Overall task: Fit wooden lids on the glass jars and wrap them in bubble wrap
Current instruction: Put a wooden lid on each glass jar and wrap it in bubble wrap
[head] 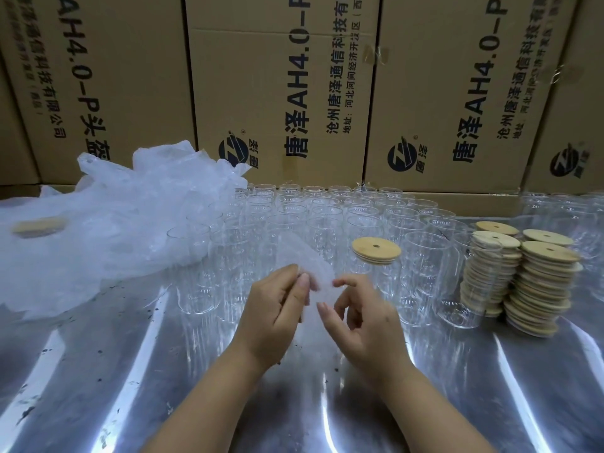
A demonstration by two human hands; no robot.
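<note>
Both hands are up over the metal table [98, 371], working one small bubble-wrap piece [310, 266]. My left hand [277, 315] pinches its near edge between thumb and fingertips, the other fingers curled in. My right hand [359, 318] is half-curled, thumb and forefinger nipping the opposite edge and the rest of the fingers loose. The piece is thin and see-through, so I can't tell if it's a flat sheet or a pouch. Its long axis slants from my fingertips up and away, leaning a bit left.

What matters next, I reckon, is the lidded jar [376, 273]. It stands just beyond my hands and to the right, in the front row of the glass jars [327, 210], so it's nearer my right hand than my left. It's upright, long axis vertical, wooden lid [376, 250] on top w/ its small hole facing up. It's the only capped jar I can see in the block, so that's prob. the one to wrap – the wrap has to go round its side, across that vertical axis.

Spare lid stacks [539, 282] sit far right, well apart from my hands. Far left is a loose bubble-wrap pile [114, 217] w/ another lid [37, 227] showing through it. Cardboard boxes [277, 93] stand behind everything.
</note>
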